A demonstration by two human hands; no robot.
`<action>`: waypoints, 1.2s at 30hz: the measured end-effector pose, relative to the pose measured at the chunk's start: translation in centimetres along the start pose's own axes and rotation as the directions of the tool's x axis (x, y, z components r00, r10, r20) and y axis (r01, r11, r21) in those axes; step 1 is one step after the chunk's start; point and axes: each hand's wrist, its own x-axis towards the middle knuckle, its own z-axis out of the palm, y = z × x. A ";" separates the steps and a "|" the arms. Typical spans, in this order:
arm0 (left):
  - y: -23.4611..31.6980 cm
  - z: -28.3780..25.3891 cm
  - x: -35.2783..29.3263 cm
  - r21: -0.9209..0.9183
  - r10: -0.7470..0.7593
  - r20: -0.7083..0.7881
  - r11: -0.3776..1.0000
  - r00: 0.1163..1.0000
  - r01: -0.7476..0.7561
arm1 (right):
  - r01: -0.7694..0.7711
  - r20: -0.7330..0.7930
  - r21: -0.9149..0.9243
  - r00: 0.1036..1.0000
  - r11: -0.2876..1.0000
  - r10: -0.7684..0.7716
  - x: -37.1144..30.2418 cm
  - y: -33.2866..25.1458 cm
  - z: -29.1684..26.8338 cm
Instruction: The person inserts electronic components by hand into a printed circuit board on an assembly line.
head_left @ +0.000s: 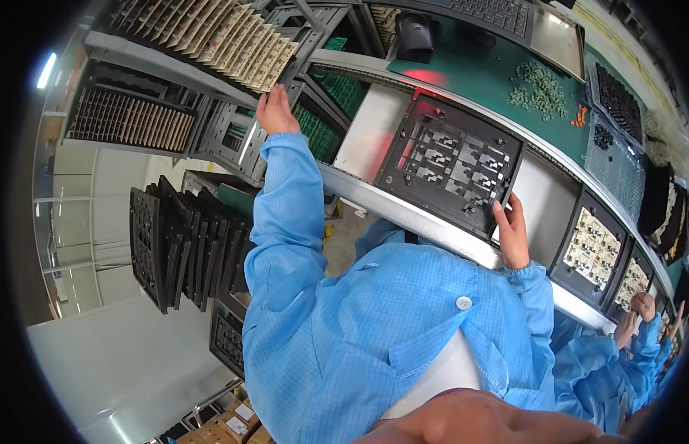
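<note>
My left hand (276, 111) is raised to a rack of upright pale circuit boards (241, 55), its fingers stretched out at the lower corner of the end board. Whether the fingertips touch that board cannot be made out. My right hand (512, 235) grips the near right corner of a black carrier fixture (400, 180), thumb on the frame and fingers along its side. This fixture lies on the conveyor line in front of me. Its cut-out pockets show metal and hold no pale board. Red light falls on its far left corner.
Black fixtures (189, 240) stand stacked at left, beside another board rack (130, 118). Beyond the conveyor rail, a green mat (463, 70) carries small greenish parts (538, 90), a mouse (415, 35) and a keyboard (481, 15). At right, co-workers' hands (640, 307) are near board-filled fixtures (592, 248).
</note>
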 end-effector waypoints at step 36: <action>-7.8 10.3 -9.1 0.342 -0.520 0.577 0.854 0.630 0.391 | 0.051 0.220 0.091 0.973 0.995 -0.070 8.7 -9.1 4.0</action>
